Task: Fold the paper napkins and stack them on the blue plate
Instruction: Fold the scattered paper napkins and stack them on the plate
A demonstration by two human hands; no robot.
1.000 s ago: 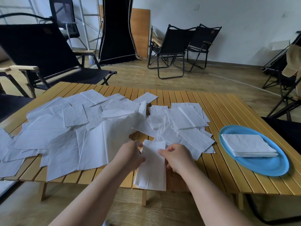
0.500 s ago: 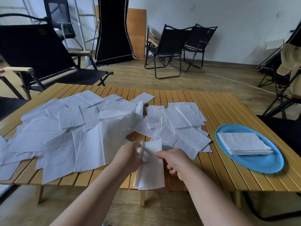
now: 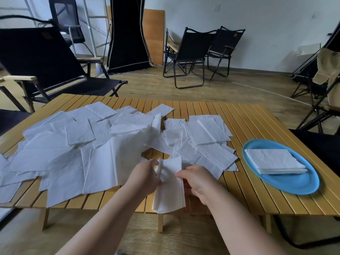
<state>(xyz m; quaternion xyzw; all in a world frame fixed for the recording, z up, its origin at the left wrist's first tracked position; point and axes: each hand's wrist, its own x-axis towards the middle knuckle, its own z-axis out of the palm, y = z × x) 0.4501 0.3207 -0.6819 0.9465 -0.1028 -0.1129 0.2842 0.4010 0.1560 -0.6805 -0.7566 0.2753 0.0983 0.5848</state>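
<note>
One slatted wooden table (image 3: 257, 126) holds one blue plate (image 3: 287, 184), and on that plate sits one stack of folded napkins (image 3: 274, 161) whose layers are too thin to count. Loose napkins (image 3: 77, 144) cover the left and middle of the table, well over a dozen, overlapping too much for an exact count, and two hands, the left hand (image 3: 145, 177) and the right hand (image 3: 197, 181), share one more napkin (image 3: 170, 190). Around the table stand at least five chairs: one large black chair (image 3: 46, 59) at left, one office chair (image 3: 66, 21) behind it, two folding chairs (image 3: 191, 50) at the back wall, and at least one at right (image 3: 316, 80).

Two bare hands meet at lower centre of the frame
Left hand (image 3: 145, 178) curled, fingers pinched; right hand (image 3: 197, 179) likewise; forearms rise from the bottom edge.
</note>
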